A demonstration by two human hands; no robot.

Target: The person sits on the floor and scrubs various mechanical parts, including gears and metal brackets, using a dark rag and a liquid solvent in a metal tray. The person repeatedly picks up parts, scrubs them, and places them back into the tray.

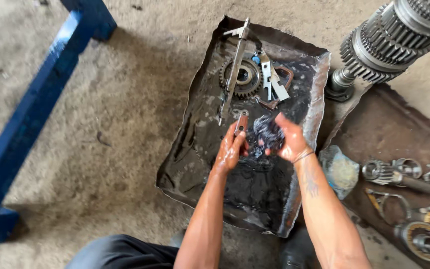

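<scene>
My left hand point(230, 149) grips a small oily metal part point(241, 122) over a bent sheet-metal tray point(185, 154) that holds dark liquid. My right hand point(289, 142) clutches a dark wet scrubbing wad point(266, 133) right beside that part. Both hands glisten with oil. Further back in the tray lie a toothed gear point(246, 77), a long metal rod point(235, 74) across it, and a pale forked piece point(270, 77).
A large geared shaft point(389, 40) stands at the upper right. Loose gears, rings and bearings point(414, 199) lie on a dark sheet at the right, with a crumpled plastic bag point(340, 169) beside the tray. A blue metal frame point(31, 114) crosses the sandy floor at left.
</scene>
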